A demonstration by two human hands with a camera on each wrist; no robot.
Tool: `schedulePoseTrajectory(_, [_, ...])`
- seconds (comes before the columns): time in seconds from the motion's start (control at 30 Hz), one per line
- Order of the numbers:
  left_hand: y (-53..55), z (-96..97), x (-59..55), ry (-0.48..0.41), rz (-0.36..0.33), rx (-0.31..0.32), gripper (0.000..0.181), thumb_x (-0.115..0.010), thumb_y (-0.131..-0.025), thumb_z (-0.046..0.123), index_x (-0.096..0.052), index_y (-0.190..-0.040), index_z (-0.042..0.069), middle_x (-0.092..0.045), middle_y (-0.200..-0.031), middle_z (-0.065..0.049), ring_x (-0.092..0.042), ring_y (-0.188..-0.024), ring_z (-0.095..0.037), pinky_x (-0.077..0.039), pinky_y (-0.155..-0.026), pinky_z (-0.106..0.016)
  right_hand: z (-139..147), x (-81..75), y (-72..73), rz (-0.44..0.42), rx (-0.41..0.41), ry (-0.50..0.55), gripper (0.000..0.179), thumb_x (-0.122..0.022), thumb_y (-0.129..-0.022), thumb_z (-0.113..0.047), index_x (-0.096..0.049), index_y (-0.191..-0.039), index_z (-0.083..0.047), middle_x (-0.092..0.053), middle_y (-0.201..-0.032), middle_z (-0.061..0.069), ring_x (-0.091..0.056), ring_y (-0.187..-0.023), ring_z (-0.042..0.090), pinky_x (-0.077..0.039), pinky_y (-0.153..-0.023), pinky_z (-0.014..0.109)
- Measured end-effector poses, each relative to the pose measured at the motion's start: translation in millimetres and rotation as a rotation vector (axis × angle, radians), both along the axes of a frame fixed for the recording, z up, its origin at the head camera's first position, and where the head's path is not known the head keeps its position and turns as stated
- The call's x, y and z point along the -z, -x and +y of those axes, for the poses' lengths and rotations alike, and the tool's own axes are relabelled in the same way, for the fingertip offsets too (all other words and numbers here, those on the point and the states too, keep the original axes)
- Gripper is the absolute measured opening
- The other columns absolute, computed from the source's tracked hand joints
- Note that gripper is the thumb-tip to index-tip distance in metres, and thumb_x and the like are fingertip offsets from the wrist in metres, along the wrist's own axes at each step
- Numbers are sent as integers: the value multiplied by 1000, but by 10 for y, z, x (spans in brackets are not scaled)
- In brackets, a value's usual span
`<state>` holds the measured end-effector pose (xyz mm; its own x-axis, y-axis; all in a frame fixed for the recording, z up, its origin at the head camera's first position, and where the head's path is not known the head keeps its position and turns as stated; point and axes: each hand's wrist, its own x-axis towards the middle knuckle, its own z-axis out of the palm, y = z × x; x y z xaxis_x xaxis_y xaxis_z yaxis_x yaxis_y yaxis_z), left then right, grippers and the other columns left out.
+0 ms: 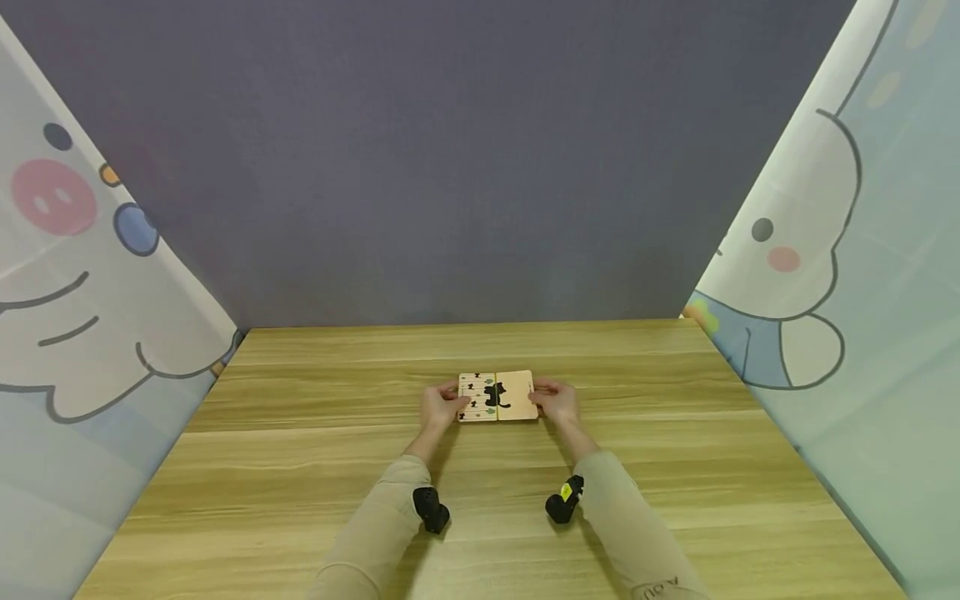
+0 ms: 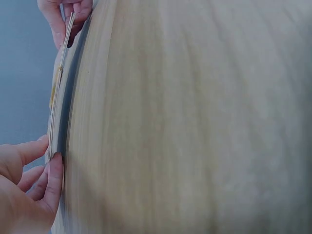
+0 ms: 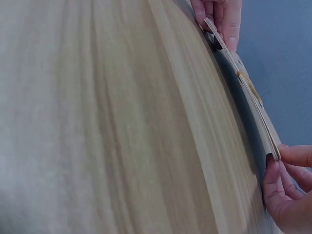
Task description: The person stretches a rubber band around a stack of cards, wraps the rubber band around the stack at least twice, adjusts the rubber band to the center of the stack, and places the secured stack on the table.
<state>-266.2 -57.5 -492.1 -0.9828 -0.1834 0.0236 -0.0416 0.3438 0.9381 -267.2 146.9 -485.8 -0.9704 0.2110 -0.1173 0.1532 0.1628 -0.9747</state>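
A small booklet [image 1: 517,404] is spread out between the two hands in the head view. Its left page has a striped pattern with little black figures and green spots; a black cat crosses the fold onto the plain cream right page. My left hand [image 1: 437,407] pinches the left edge, thumb on top of the page. At the opposite edge, my right hand [image 1: 558,404] grips in the same way. Seen edge-on in the left wrist view, the booklet [image 2: 56,102] shows thin stacked leaves. The right wrist view shows a yellow band [image 3: 249,87] at the fold.
Below the booklet lies a wood-grain table [image 1: 300,492]. A dark grey panel [image 1: 465,167] rises behind it, with cartoon-printed curtains [image 1: 885,275] along both sides. Black wrist cameras [image 1: 431,510] sit on both beige sleeves.
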Motion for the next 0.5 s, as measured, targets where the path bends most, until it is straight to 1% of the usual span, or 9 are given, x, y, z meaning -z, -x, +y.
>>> schedulePoseTrajectory(0.1, [-2,-3,-1,8,-4,-15,34,-74,-70,6,-65,-101,-2,-61,-72,-9,-48,-47,-7,-39,-39,-17,4,-7,-3,-18,-14,-2,27,-62,-77,5,-61,-103,8,-63,-89,19,-58,-64,12,-51,-51,23])
schedulePoseTrajectory(0.23, [-9,-21,-4,13,-4,-20,35,-75,-68,6,-65,-100,-4,-63,-76,-12,-55,-59,-12,-45,-46,-20,12,-23,-10,-37,-43,-14,26,-61,-78,4,-61,-104,9,-62,-93,22,-59,-64,13,-52,-52,24])
schedulePoseTrajectory(0.33, [-19,-47,-22,-21,1,-18,37,-75,-67,3,-63,-101,-8,-64,-78,-16,-60,-64,-18,-50,-51,-22,31,-36,-13,-39,-68,-14,26,-61,-79,4,-60,-104,11,-61,-96,24,-60,-64,14,-53,-54,25])
schedulePoseTrajectory(0.43, [-32,-83,-41,-53,15,-5,38,-74,-68,0,-61,-102,-11,-63,-78,-19,-62,-62,-21,-52,-51,-24,53,-60,-22,-39,-85,13,27,-59,-79,6,-58,-105,13,-60,-97,27,-62,-66,17,-53,-56,25])
schedulePoseTrajectory(0.47, [-37,-98,-46,-69,20,9,38,-73,-68,-2,-60,-102,-13,-63,-77,-20,-62,-61,-22,-52,-50,-25,63,-71,-29,-36,-96,17,27,-58,-80,7,-57,-105,14,-60,-98,28,-62,-67,18,-54,-57,26])
schedulePoseTrajectory(0.5, [-41,-114,-52,-66,22,17,37,-73,-68,-2,-60,-102,-13,-63,-77,-20,-62,-60,-21,-52,-50,-24,75,-82,-36,-32,-105,15,27,-57,-80,7,-56,-105,15,-59,-99,29,-62,-69,20,-54,-58,27])
